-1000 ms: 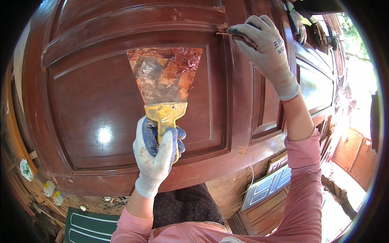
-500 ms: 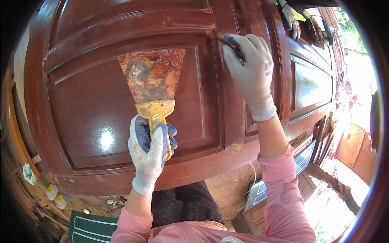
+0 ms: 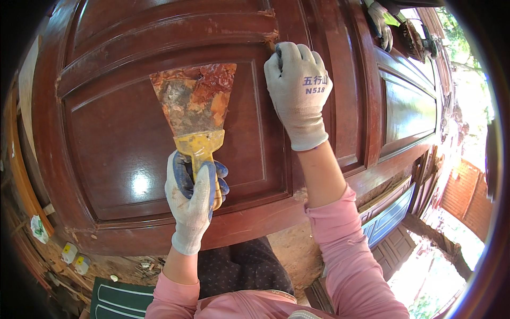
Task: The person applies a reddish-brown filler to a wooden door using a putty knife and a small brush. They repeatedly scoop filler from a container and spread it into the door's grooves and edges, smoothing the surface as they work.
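Observation:
My left hand (image 3: 188, 210), in a white glove with blue palm coating, grips the yellow handle of a wide putty knife (image 3: 196, 101). Its blade points away from me and carries reddish-brown and orange filler. Beneath lies a dark red-brown panelled wooden door (image 3: 122, 154). My right hand (image 3: 298, 87), gloved alike, is closed at a joint between the door's rails. The slim dark tool it holds is now almost wholly hidden behind the fingers. A rough patch of orange-brown filler (image 3: 271, 38) shows just beyond these fingers.
At the upper right, another person's gloved hand (image 3: 380, 25) is by a round, dark-rimmed tool (image 3: 413, 40) on the door. Long boards (image 3: 26, 154) stand along the left. Two small yellow-and-white containers (image 3: 74, 258) and a green panel (image 3: 119, 300) are below the door's near edge.
My right hand has moved left and turned, so its back faces up and covers the slim tool. My left hand and the putty knife have shifted slightly left.

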A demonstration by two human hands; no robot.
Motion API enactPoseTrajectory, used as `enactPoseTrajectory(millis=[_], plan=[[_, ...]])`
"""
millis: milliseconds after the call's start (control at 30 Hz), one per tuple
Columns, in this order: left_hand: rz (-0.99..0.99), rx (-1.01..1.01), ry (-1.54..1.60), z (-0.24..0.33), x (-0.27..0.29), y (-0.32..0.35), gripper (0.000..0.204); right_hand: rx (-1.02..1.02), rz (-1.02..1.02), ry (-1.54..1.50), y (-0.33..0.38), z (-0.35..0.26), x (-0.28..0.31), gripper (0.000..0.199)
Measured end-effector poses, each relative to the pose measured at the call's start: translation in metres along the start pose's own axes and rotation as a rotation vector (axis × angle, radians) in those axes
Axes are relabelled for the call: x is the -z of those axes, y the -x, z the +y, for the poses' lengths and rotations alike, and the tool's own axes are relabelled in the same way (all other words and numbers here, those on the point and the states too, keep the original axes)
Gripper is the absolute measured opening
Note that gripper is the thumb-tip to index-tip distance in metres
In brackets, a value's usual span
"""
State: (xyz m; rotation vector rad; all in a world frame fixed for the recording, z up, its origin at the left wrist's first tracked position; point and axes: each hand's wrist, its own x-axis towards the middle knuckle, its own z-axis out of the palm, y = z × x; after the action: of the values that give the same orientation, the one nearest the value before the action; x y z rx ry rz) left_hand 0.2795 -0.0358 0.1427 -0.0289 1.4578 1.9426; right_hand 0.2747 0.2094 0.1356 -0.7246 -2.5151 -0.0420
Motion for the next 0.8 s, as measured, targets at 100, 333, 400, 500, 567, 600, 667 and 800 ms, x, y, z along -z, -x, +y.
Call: enactPoseTrajectory(millis=[100, 333, 400, 500, 567, 600, 667, 800], plan=[[0.011, -0.022, -0.019, 0.000, -0.002, 0.000, 0.019, -0.055, 0.106, -0.058, 0.006, -0.003, -0.004, 0.007], [0.013, 0.001, -0.033, 0.002, -0.002, 0.001, 0.019, -0.099, 0.140, -0.282, 0.014, -0.008, -0.002, 0.011], [0.010, -0.002, -0.036, 0.002, -0.003, 0.001, 0.020, -0.075, 0.126, -0.240, 0.013, -0.005, -0.010, 0.011], [0.004, 0.010, -0.038, 0.002, -0.002, 0.001, 0.021, -0.058, 0.124, -0.174, 0.010, -0.001, -0.013, 0.010], [0.007, 0.020, -0.040, 0.003, -0.002, 0.000, 0.021, -0.053, 0.130, -0.132, 0.010, -0.001, -0.014, 0.010], [0.013, 0.022, -0.041, 0.005, -0.003, 0.001, 0.021, -0.050, 0.134, -0.112, 0.010, -0.001, -0.015, 0.009], [0.024, 0.028, -0.045, 0.005, -0.003, 0.001, 0.022, -0.060, 0.128, -0.091, 0.009, -0.003, -0.015, 0.010], [-0.005, 0.034, -0.030, 0.005, -0.002, 0.002, 0.025, -0.092, 0.142, -0.091, 0.011, -0.008, -0.008, 0.014]])
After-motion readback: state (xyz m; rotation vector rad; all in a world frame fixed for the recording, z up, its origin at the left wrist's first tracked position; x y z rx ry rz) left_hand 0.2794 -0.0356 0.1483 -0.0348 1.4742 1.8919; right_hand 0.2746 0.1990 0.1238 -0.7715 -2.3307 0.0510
